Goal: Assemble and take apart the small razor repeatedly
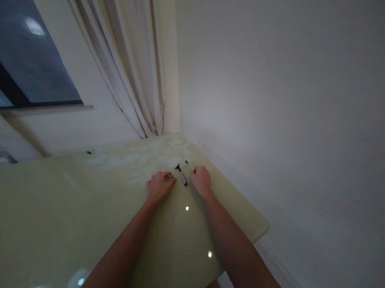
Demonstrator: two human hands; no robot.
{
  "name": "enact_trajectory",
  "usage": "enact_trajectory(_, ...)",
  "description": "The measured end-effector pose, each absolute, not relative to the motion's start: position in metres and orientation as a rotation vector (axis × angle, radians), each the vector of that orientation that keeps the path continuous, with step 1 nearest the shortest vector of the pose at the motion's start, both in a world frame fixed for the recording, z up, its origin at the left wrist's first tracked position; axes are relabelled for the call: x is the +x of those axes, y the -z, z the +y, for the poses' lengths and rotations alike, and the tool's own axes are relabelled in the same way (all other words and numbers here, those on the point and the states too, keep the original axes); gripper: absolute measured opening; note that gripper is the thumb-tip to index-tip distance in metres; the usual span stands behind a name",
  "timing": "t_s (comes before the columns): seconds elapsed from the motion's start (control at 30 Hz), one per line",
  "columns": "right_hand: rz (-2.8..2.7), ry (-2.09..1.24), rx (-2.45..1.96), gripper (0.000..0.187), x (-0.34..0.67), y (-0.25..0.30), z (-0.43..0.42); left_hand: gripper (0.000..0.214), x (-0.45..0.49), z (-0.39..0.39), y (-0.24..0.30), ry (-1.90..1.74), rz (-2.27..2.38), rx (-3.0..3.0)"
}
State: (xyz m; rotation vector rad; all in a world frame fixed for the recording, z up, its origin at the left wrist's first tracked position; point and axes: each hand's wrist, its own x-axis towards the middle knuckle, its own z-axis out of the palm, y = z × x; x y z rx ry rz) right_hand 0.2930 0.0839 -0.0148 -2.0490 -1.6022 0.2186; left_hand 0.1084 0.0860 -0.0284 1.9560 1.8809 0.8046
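A razor [182, 176] with a black head and a grey-and-black handle lies on the table between my two hands. Its head points away from me. My left hand [160, 186] rests on the tabletop just left of the razor, its thumb and fingers closed on a small dark item [171, 176] too small to name. To the razor's right, my right hand [201, 179] grips a slim white stick with a dark tip [189, 164]. The tip sticks out beyond the fingers, up and to the left. The rest of the stick is hidden in the hand.
The pale yellow-green glossy table [69, 208] has a rounded corner at the right, close to a plain wall [275, 104]. A small black object [89, 152] lies near the far edge. Curtains [135, 60] hang behind the table, beside a window [27, 54].
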Motion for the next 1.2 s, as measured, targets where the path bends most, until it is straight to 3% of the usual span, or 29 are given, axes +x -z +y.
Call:
enact_trajectory(0.93, -1.639, -0.108, -2.055, 0.024, 0.294, 0.021, 0.082, 0.048, 0.109, 0.085, 0.031, -0.707, 1.925, 1.97)
enact_trajectory(1.2, -1.659, 0.046, -1.9, 0.027, 0.285, 0.012, 0.079, 0.036, 0.105, 0.087, 0.027, -0.801, 1.774, 1.945)
